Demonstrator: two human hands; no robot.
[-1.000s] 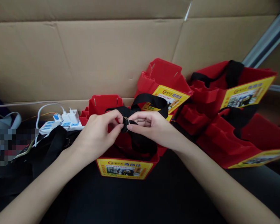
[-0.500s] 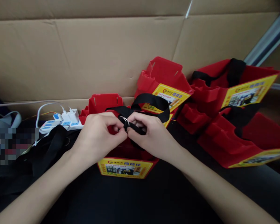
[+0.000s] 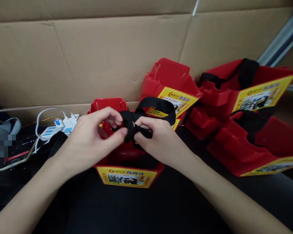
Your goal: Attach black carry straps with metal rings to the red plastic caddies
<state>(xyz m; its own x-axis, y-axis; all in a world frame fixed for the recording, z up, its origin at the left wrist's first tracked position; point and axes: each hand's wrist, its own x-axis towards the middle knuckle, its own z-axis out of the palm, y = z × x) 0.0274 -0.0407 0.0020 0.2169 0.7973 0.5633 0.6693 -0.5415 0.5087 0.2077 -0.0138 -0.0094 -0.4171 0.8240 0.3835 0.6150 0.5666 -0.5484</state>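
Black strap sits pinched in the right hand above the left red box, the left hand touching it, grip unclear.

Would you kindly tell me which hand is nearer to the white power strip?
Left. The left hand is to the right of the white power strip; the right hand is farther to the right, pinching the black strap.

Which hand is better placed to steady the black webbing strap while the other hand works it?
Probably the right hand: its thumb and fingers pinch the black webbing strap beside the bunched part. The left hand looks freer to work, its thumb at the bunch and index finger apart from the thumb.
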